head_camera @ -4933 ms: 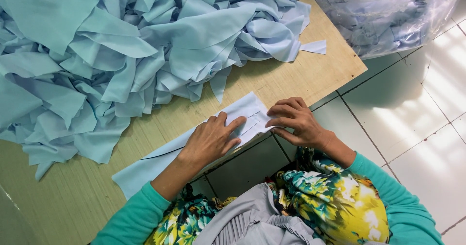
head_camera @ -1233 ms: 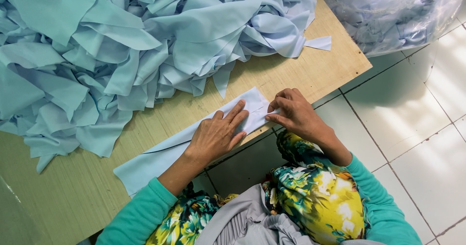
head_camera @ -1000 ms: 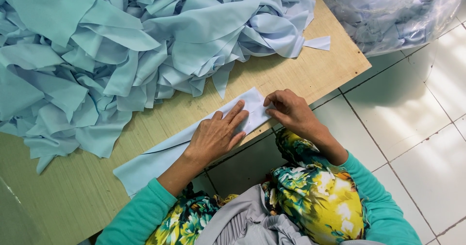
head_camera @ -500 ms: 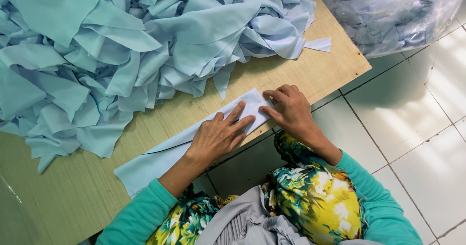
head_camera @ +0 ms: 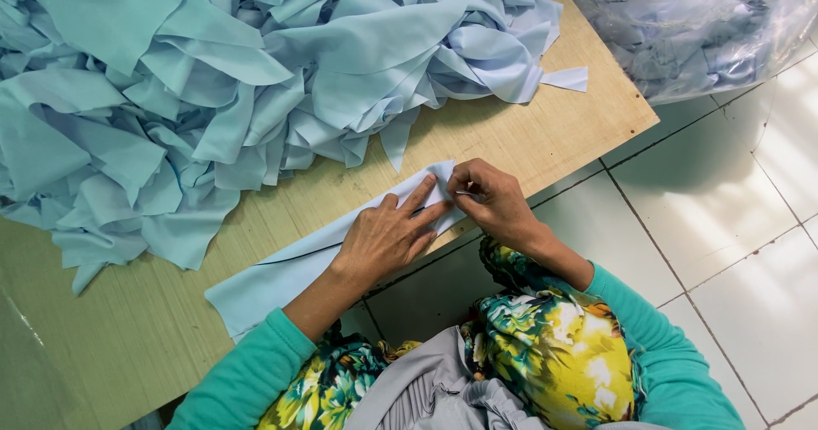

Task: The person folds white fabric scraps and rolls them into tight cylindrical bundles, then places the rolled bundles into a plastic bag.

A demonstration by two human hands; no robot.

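left hand flat on fabric strip, right hand pinching (end)

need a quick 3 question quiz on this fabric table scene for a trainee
1. True or false: the left hand lies flat on the light blue fabric strip.
2. What does the right hand pinch? A) the strip's end B) the plastic bag C) the fabric pile
3. Fill in: the strip lies along the wooden table's near ____.

Key: 1 true; 2 A; 3 edge
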